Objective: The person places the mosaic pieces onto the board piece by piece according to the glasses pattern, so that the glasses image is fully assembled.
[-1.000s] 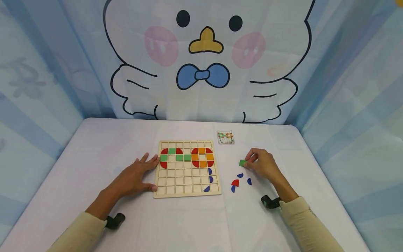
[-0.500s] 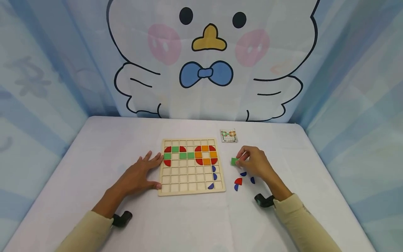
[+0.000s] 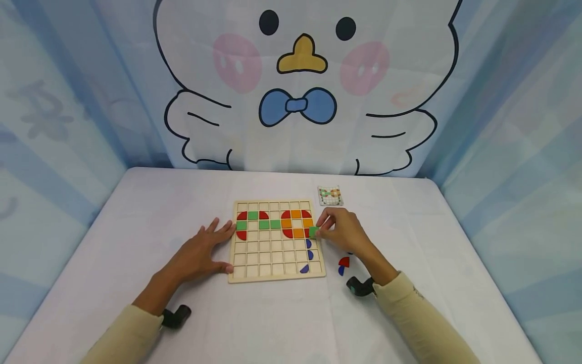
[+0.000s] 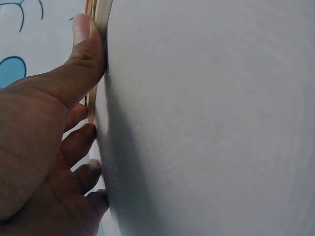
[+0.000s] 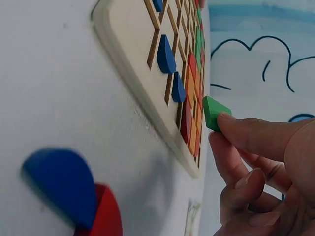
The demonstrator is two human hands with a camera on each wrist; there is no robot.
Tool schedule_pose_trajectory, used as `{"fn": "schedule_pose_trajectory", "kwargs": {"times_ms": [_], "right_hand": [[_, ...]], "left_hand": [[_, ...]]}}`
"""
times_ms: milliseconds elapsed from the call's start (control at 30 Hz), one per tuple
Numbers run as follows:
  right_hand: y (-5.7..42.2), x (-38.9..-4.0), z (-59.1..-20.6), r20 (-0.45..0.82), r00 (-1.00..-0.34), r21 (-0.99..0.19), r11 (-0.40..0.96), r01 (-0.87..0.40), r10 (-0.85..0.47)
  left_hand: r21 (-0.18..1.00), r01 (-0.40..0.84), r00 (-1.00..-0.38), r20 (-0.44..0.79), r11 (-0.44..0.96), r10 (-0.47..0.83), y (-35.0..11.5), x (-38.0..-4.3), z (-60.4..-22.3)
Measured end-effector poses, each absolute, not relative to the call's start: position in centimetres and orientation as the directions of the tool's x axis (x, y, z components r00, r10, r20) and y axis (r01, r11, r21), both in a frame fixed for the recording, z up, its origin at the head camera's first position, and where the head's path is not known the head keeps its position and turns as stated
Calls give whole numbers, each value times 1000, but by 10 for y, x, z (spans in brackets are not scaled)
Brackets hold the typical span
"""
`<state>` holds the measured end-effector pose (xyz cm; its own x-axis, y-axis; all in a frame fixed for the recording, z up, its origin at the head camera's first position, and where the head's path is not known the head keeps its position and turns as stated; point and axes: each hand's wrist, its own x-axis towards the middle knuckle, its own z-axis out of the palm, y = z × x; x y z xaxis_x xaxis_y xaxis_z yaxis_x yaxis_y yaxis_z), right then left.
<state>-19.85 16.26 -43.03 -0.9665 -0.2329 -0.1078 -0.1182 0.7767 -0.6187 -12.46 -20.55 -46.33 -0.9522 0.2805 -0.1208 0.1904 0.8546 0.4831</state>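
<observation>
A wooden grid board [image 3: 273, 258] lies flat on the table, with red, green, orange and blue pieces in some of its squares. My left hand [image 3: 195, 258] rests at the board's left edge, fingers spread, thumb and fingertips touching its side; in the left wrist view the thumb lies along that edge. Between thumb and finger my right hand [image 3: 343, 230] pinches a green square tile [image 5: 215, 112], held up over the board's right edge. In the head view the green tile covers part of a red quarter piece and the rim.
Right of the board, a red piece [image 3: 344, 262] lies against a blue piece [image 3: 341, 271]; another blue piece is mostly hidden under the right hand. A small pattern card [image 3: 330, 196] lies beyond the board. A patterned curtain [image 3: 295, 146] stands behind the table.
The right hand has carried the green tile leftward from the loose pieces to the board's right edge. The left hand stays at the board; the view has shifted slightly.
</observation>
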Motion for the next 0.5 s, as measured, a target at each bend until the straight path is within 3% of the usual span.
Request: {"fn": "schedule_pose_trajectory", "kwargs": {"times_ms": [500], "right_hand": [[95, -197, -426, -61, -932, -661, 714, -231, -358]], "left_hand": [[478, 197, -950, -123, 856, 288, -205, -125, -459]]}}
